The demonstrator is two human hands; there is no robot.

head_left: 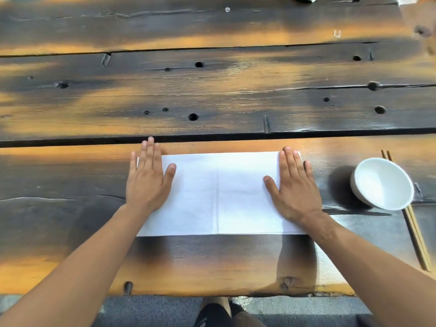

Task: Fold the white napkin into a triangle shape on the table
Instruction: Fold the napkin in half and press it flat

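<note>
Near edge of the dark, scorched-looking plank wooden table [212,265]: bare there, floor and a dark shoe below it. Just beyond lies the white rectangular paper napkin [219,194], flat on the closest plank, wide side to side, with a vertical crease down its middle; no diagonal fold shows, so by my reading the triangle is not yet begun. Left hand [147,180] rests palm-down on the napkin's left end, fingers extended and close together, thumb splayed inward, fingertips past the far edge onto the wood. Right hand [295,185] mirrors it on the right end, flat, fingers slightly fanned, thumb pointing toward the centre; neither hand pinches anything. Risks as I judge them: the sheet looks thin and light, so lifting both palms at once may let it slide or curl (a breeze is possible, cannot tell); a corner brought across off-line would give a skewed triangle, and the existing centre crease may pull the fold toward itself. To the right, well apart from the napkin, sits a round white ceramic bowl [382,182], tilted toward the camera, its inside apparently empty. It rests across a pair of pale wooden chopsticks [416,239], so a right-elbow swing could knock the bowl and roll them. Farther planks carry only knots and holes.
</note>
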